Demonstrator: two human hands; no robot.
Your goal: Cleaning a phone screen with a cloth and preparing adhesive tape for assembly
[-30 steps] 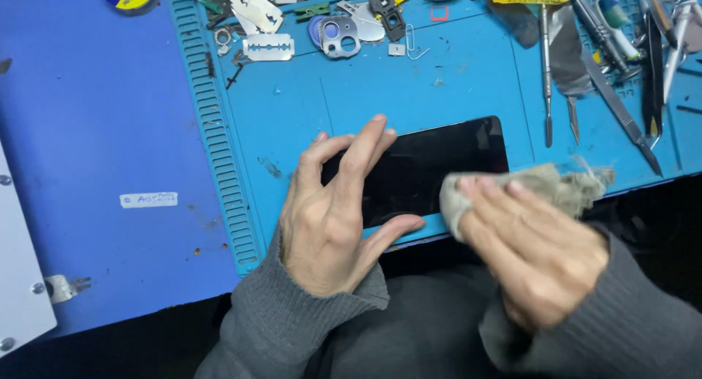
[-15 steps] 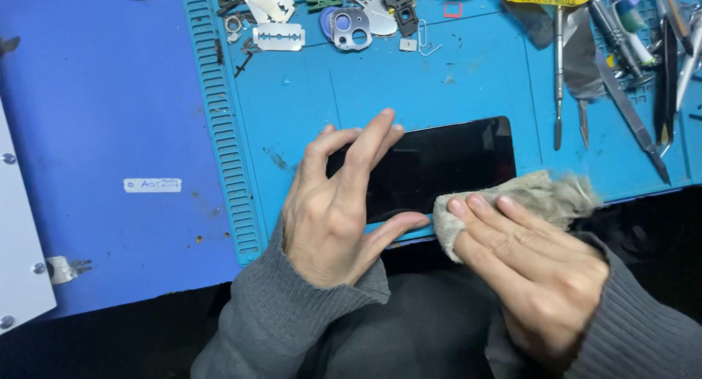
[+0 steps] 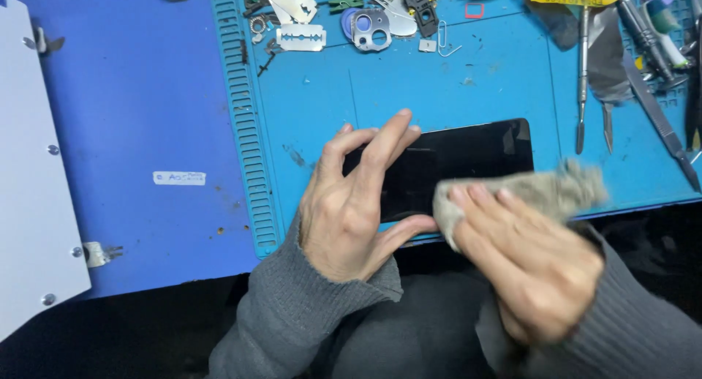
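A black smartphone [image 3: 468, 156] lies face up, lengthwise, on a light blue work mat [image 3: 482, 86]. My left hand [image 3: 355, 203] rests on its left end, fingers spread over the glass and thumb along the near edge. My right hand [image 3: 523, 258] presses a crumpled grey cloth [image 3: 541, 192] against the phone's near edge, fingertips on top of the cloth. Both forearms wear grey knitted sleeves.
Metal tweezers and pry tools [image 3: 629, 64] lie at the mat's right. Razor blades [image 3: 301, 36], a camera frame part [image 3: 371, 29] and small screws sit along the back. A darker blue mat [image 3: 131, 130] lies left, with a white panel [image 3: 33, 189] at the far left.
My right hand has slid the cloth leftwards along the phone's near edge, closer to my left thumb. The left hand has stayed on the phone.
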